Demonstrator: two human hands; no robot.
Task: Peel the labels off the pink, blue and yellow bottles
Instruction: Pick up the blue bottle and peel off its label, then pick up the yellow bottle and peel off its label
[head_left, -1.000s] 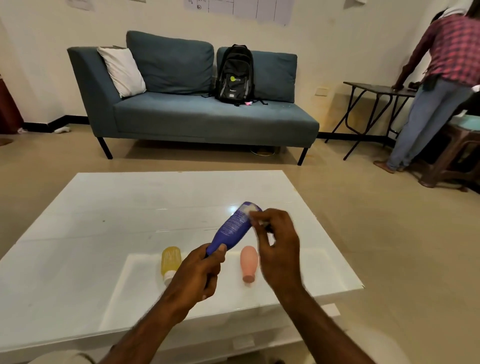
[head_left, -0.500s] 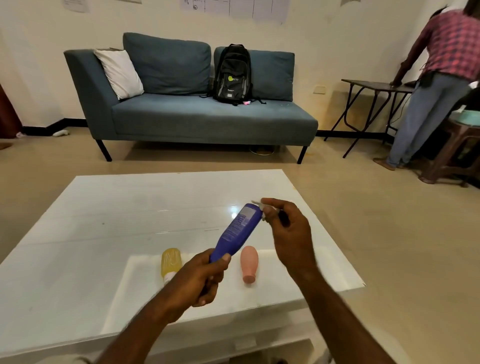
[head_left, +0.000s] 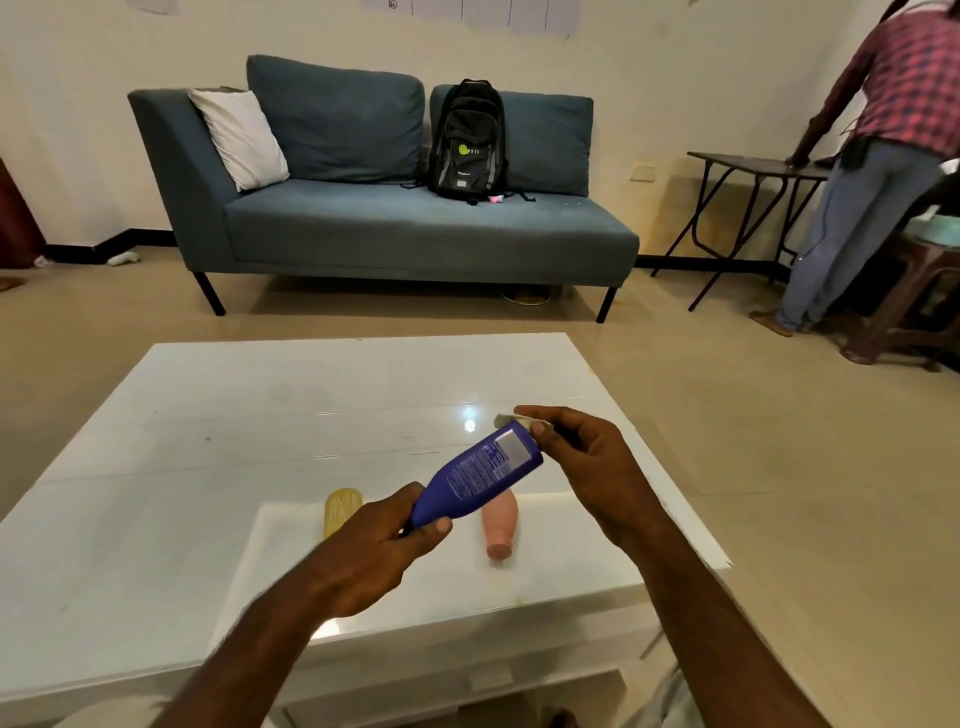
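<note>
The left hand gripped the blue bottle by its cap end while the right hand pinched a pale label strip at its base. The pink bottle and yellow bottle lay on the table beneath the fingers; the peel likely needed a slow, steady pull next

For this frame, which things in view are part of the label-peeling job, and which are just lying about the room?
Part of the job: blue bottle, gripped by the left hand; pale label strip pinched by the right hand; yellow bottle and pink bottle lying on the white table.

Just about: sofa, backpack, white cushion, folding table, another person.
</note>
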